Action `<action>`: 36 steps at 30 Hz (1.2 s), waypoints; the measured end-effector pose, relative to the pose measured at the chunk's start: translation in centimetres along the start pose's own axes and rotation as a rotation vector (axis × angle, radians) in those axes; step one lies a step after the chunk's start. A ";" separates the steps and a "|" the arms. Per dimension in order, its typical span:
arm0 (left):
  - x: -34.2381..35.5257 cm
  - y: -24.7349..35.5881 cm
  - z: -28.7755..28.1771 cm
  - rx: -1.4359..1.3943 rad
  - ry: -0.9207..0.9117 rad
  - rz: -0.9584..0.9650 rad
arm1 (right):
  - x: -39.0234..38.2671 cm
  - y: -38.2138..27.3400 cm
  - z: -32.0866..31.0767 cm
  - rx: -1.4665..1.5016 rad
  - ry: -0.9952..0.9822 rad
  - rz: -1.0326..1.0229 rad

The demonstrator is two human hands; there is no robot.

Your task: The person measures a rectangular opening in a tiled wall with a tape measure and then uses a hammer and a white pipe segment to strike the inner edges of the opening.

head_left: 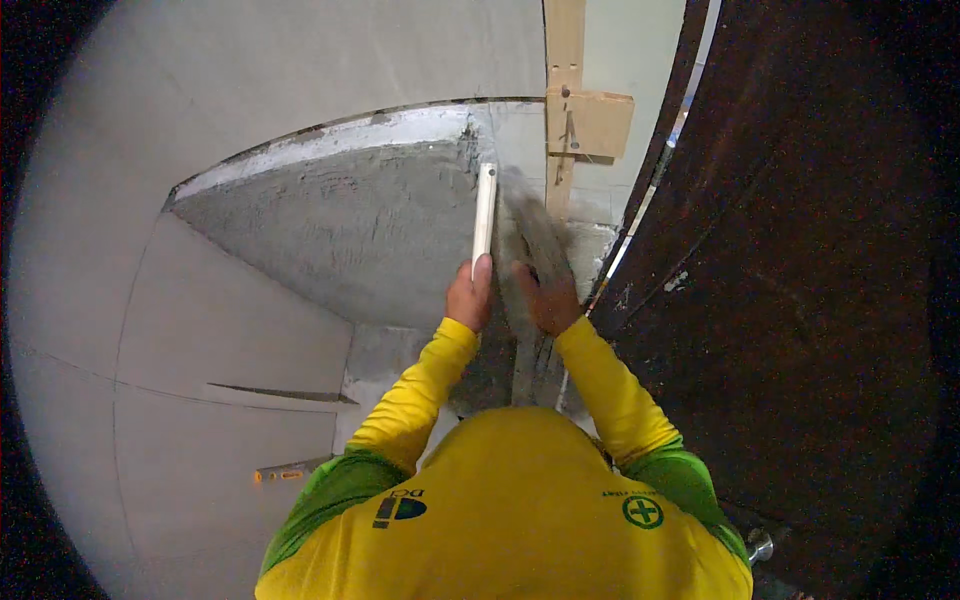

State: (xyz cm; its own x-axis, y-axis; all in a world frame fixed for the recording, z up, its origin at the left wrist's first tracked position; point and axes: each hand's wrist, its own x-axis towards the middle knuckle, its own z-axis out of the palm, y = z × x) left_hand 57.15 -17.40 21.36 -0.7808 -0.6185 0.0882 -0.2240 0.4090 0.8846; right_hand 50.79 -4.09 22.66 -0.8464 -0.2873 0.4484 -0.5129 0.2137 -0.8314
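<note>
Straight pale bar (485,215) near rough grey mortar (350,220)

Two hands (467,301) (551,299), one pale bar (485,215), two wooden pieces (605,122) (564,35), one orange-and-grey tool (291,471)

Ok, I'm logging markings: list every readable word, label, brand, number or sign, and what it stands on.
Yellow long-sleeved shirt with green upper sleeves, left chest: dark green logo with large lettering, which I won't copy out.
Right chest: green circled cross sign; the tiny lettering above is too small to read.
Long cream-coloured straight bar in the left hand: no lettering visible.
</note>
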 end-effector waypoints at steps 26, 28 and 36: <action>-1.6 -7.3 1.4 -0.046 -0.122 0.237 | -7.6 4.2 -1.7 -0.019 -0.257 0.001; -0.6 -5.9 0.5 -0.235 -0.202 0.049 | -8.2 4.8 -1.1 0.080 -0.206 0.119; -0.5 -4.1 -1.0 0.107 -0.003 0.085 | -9.3 7.7 -0.1 -0.724 0.049 -0.652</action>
State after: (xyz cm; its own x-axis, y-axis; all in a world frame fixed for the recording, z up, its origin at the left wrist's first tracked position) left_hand 59.03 -19.43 18.09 -0.8014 -0.5767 0.1587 -0.2184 0.5291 0.8199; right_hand 54.72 0.35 12.15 -0.3619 -0.5171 0.7756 -0.8328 0.5532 -0.0197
